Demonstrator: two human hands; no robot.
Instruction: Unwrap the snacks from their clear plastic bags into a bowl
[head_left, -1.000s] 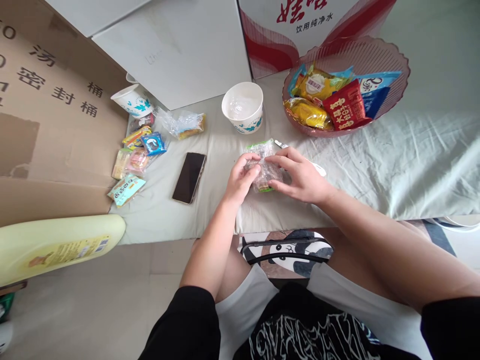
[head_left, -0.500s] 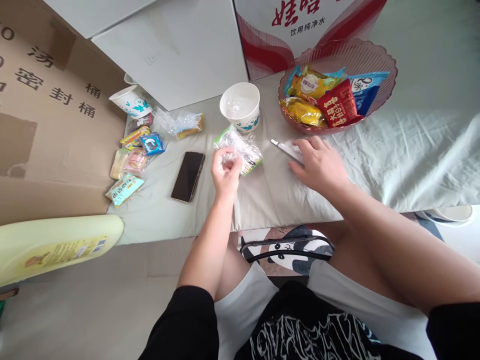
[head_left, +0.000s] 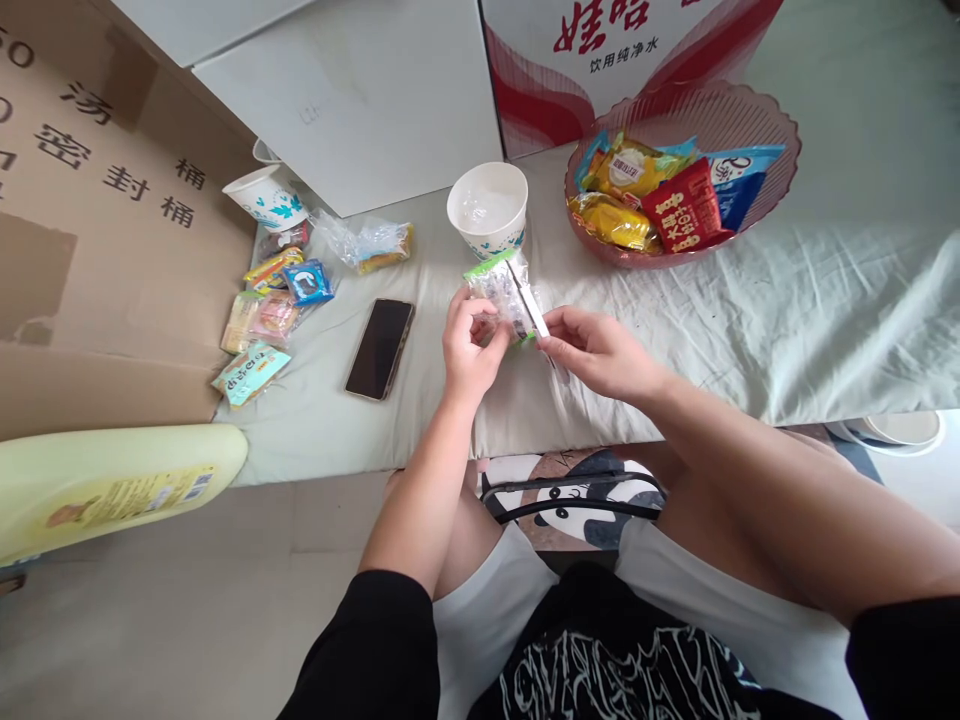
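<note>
My left hand (head_left: 475,340) pinches the near left side of a clear packet (head_left: 496,284) with green edges, whose contents are hard to make out. In my right hand (head_left: 589,350), thumb and fingers close on a slim white tool (head_left: 534,308) with a thin dark tip, of a kind I cannot make out. The tool lies across the packet's right side; whether it presses into it cannot be told. Just beyond the packet stands a white paper cup (head_left: 491,238) with blue-green leaves, crumpled clear plastic inside.
A pink ribbed bowl (head_left: 652,257) of wrapped snacks stands right of the cup. Left lie a phone (head_left: 380,349), a snack packet (head_left: 385,246), several small snacks (head_left: 251,373) and a tilted cup (head_left: 264,198). Boxes (head_left: 352,110) line the back; a yellow-green bottle (head_left: 120,490) sits near left.
My right hand has picked the white tool up from the cloth and moved left to the packet. My left hand and the packet have shifted slightly right, and the packet has turned.
</note>
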